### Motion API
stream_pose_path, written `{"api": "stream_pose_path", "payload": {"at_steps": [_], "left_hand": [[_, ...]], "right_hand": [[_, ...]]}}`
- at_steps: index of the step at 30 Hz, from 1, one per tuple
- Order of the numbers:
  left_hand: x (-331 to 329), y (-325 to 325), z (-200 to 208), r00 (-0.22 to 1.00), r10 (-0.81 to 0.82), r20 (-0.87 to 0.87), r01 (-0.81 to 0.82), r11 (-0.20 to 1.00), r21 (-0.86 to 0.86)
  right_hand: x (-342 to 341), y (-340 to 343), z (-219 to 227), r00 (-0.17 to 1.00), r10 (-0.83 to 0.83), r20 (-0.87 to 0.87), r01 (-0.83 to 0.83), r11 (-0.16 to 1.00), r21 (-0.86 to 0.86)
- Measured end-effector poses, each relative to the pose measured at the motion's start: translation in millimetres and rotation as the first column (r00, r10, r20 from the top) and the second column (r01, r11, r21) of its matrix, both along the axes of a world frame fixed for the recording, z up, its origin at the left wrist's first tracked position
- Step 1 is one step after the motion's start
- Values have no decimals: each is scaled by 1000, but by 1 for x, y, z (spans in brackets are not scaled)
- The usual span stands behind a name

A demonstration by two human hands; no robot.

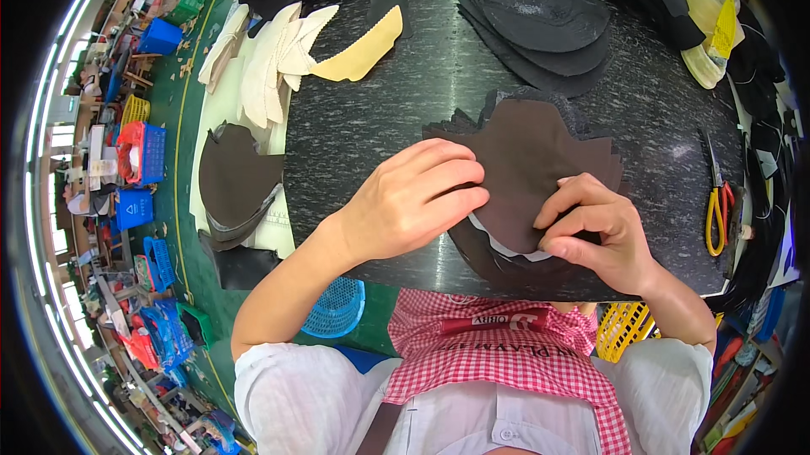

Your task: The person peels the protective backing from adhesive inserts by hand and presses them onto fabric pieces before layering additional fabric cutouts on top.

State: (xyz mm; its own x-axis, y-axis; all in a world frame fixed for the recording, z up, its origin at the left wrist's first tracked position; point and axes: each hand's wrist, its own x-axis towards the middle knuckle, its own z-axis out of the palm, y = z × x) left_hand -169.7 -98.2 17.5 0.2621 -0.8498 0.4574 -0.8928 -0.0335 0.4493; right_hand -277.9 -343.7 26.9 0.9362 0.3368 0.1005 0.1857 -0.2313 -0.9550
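A dark brown cut piece (527,143) of leather or cloth tops a stack of similar dark pieces on the black table. My left hand (426,193) has bent fingers closed at its left edge; the thumb is hidden. At its lower right edge, my right hand (595,223) pinches the rim between thumb and fingers. A thin whitish layer (504,244) shows under the rim between my hands. Another stack of brown pieces (240,176) lies left of the table's dark top, and a pile of black pieces (544,24) lies at the far side.
Yellow-handled scissors (717,210) lie on the table's right. Cream zigzag-edged pieces (274,62) and a yellow strip (363,48) sit at the far left. A yellow-and-white bundle (709,29) is far right. Below the near edge stands a blue basket (336,310).
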Motion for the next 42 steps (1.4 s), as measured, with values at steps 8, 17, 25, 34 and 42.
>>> {"api": "stream_pose_path", "payload": {"at_steps": [8, 17, 25, 34, 42], "left_hand": [[-4, 10, -8, 996, -79, 50, 80, 997, -12], [0, 11, 11, 979, -53, -195, 52, 999, -13], [61, -94, 7, 991, 131, 12, -130, 988, -81], [93, -32, 11, 709, 584, 396, -614, 787, -62], [59, 13, 28, 481, 59, -875, -747, 550, -374]], "right_hand": [[0, 5, 5, 955, 225, 195, -139, 915, -378], [85, -46, 20, 984, 176, -4, -170, 949, -266], [140, -65, -31, 753, -495, 434, 611, 770, -182], [25, -19, 16, 794, 333, 509, -44, 866, -499], [41, 4, 36, 994, -63, 92, 69, 995, -67]]}}
